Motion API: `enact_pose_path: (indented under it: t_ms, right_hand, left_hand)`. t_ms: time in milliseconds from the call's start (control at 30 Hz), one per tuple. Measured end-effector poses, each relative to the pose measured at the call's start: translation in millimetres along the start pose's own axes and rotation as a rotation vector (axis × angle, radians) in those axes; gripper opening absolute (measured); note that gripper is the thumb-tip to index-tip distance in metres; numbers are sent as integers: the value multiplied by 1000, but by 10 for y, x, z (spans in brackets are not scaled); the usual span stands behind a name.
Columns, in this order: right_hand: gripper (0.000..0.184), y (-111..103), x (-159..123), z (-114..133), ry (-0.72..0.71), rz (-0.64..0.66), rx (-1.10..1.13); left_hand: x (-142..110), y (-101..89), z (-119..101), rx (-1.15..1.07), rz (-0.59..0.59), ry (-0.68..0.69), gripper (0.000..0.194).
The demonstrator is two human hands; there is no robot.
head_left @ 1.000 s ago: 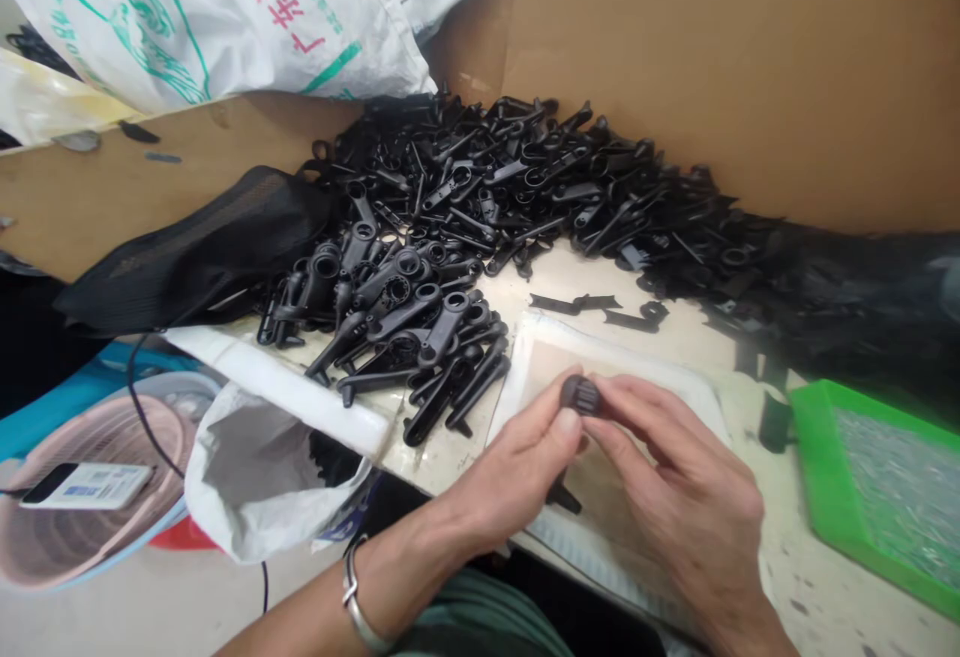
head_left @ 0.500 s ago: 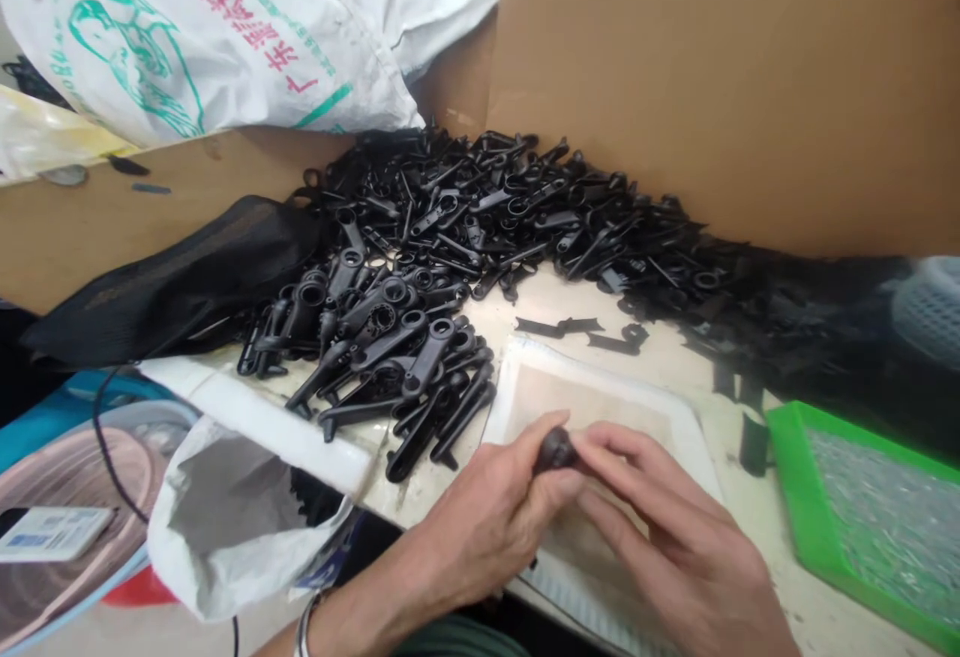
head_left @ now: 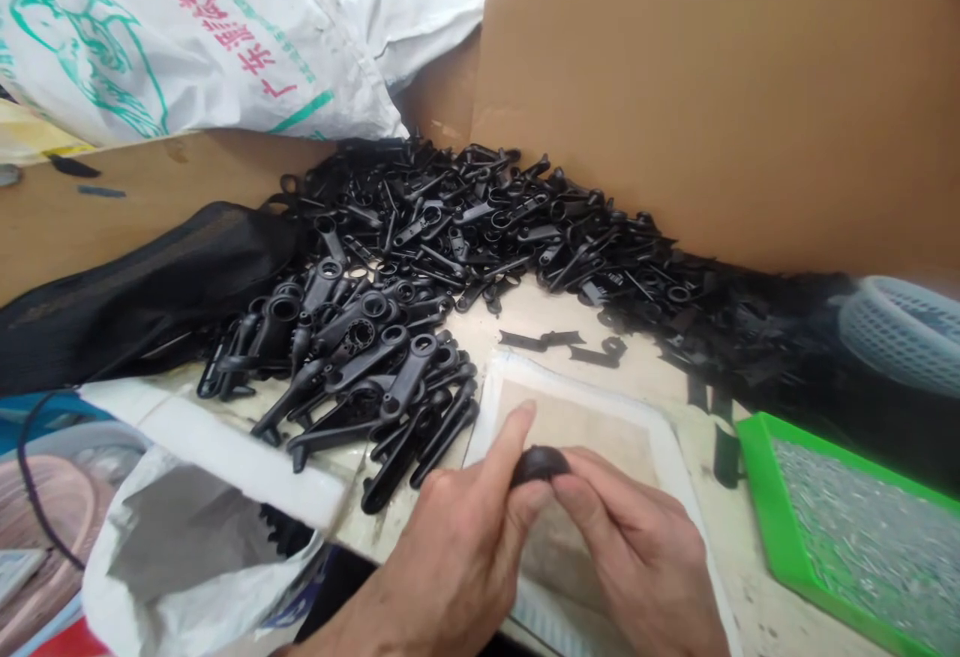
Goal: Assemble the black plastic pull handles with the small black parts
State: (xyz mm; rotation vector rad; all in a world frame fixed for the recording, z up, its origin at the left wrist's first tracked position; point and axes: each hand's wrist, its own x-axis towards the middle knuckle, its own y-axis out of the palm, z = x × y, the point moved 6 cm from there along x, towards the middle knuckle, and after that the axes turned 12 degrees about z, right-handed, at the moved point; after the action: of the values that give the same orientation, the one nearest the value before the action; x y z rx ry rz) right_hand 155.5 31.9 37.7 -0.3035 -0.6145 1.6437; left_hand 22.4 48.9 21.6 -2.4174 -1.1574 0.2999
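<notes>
A small black plastic part (head_left: 541, 464) with a rounded top is pinched between both hands; its lower portion is hidden by the fingers. My left hand (head_left: 472, 527) grips its left side, thumb beneath and index finger pointing up past it. On the right side my right hand (head_left: 637, 547) closes on the same part with thumb and fingers. Both hands are over a white-rimmed tray (head_left: 577, 382). Just left lies a group of black plastic arms with ring ends (head_left: 409, 372). Behind the tray are a few flat black pieces (head_left: 596, 352).
A large heap of black parts (head_left: 480, 212) runs along the cardboard wall (head_left: 712, 87). At right stand a green tray (head_left: 772, 507) of small shiny pieces and a pale blue basket (head_left: 900, 337). A white foam strip (head_left: 217, 447) edges the table above an open white bag (head_left: 135, 557).
My right hand has turned and drawn in closer around the black part, which now shows a broader, rounded top. The whole view has shifted slightly, so the table contents sit lower and further left.
</notes>
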Motion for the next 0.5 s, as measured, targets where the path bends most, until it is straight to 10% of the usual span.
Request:
enact_pose_path:
  t_ms: [233, 367, 500]
  right_hand:
    - [30, 9, 411, -162, -8, 448, -136]
    - [31, -665, 998, -625, 175, 142, -491]
    - [41, -936, 1631, -918, 245, 16, -604]
  left_hand:
    - [-244, -388, -200, 518, -436, 345, 46]
    - [-356, -848, -143, 940, -627, 135, 39]
    - [-266, -1126, 134, 1136, -567, -146, 36]
